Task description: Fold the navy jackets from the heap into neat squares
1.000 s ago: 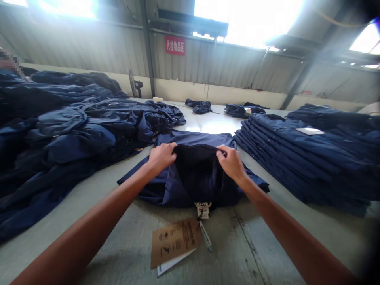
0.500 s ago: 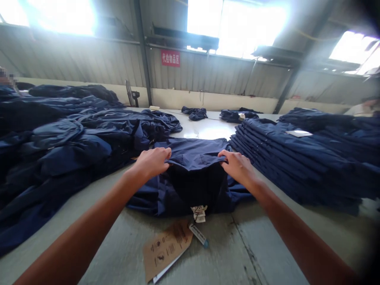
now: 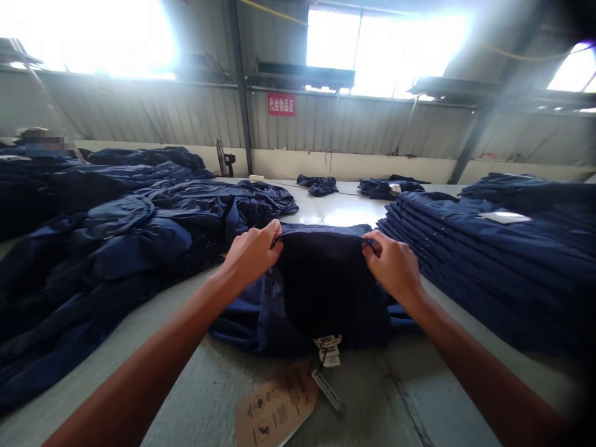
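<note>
A dark navy garment [image 3: 333, 285] lies in front of me on the pale table [image 3: 186, 379]. My left hand [image 3: 256, 248] pinches the left end of its raised upper edge. At the right end of that same edge, my right hand [image 3: 392, 257] grips the cloth between thumb and fingers. The edge is stretched fairly straight between both hands, with black inner fabric facing me. A white label [image 3: 329, 351] hangs at the garment's near side. Below it rest a brown cardboard hang tag [image 3: 279, 406] and a small narrow tag [image 3: 328, 391].
Loose navy garments [image 3: 130, 230] are heaped along the left. To the right stands a neat stack of folded navy garments [image 3: 488, 267] with a white card [image 3: 505, 216] on top. Small dark bundles [image 3: 319, 185] lie farther back. A person's blurred head shows at far left.
Both hands have lifted the garment's edge and pulled it taut, so more black inside shows. The whole view has shifted, with the scene appearing slightly lower and farther right.
</note>
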`<state>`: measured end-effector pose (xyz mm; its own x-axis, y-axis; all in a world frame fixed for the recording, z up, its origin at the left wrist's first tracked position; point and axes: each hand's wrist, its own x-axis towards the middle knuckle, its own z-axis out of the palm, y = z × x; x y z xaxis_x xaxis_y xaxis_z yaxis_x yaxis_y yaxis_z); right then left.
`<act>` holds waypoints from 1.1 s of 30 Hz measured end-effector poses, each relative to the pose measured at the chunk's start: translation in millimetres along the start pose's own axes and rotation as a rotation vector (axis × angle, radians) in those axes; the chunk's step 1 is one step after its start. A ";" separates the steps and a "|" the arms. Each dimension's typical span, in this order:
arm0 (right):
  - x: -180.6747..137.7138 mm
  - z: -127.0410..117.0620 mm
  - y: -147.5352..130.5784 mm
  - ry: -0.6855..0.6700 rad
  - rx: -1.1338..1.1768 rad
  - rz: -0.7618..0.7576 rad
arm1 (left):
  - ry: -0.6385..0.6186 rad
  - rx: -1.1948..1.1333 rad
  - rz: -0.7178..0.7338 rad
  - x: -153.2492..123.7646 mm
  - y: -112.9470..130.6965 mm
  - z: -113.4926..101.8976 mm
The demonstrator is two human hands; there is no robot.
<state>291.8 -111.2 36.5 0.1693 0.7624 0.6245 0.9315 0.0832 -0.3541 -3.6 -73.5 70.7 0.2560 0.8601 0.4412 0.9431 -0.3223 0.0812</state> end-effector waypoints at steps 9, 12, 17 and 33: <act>-50.0 10.2 30.3 -0.209 -0.194 -0.116 | 0.003 -0.154 -0.084 -30.3 -5.0 28.2; -63.9 11.8 35.7 -0.351 -0.217 -0.029 | -0.051 -0.205 -0.040 -40.0 -7.3 43.3; -67.2 7.4 34.5 -0.301 -0.105 -0.012 | -0.173 -0.275 0.119 -38.9 -15.9 47.1; -88.8 -18.0 75.0 -0.459 -0.360 -0.285 | -0.256 -0.302 0.491 -74.4 -32.1 16.3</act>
<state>352.4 -184.2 -32.9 -0.1813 0.9454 0.2706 0.9827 0.1636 0.0871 -49.4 -120.7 20.7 0.7216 0.6388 0.2668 0.6108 -0.7689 0.1891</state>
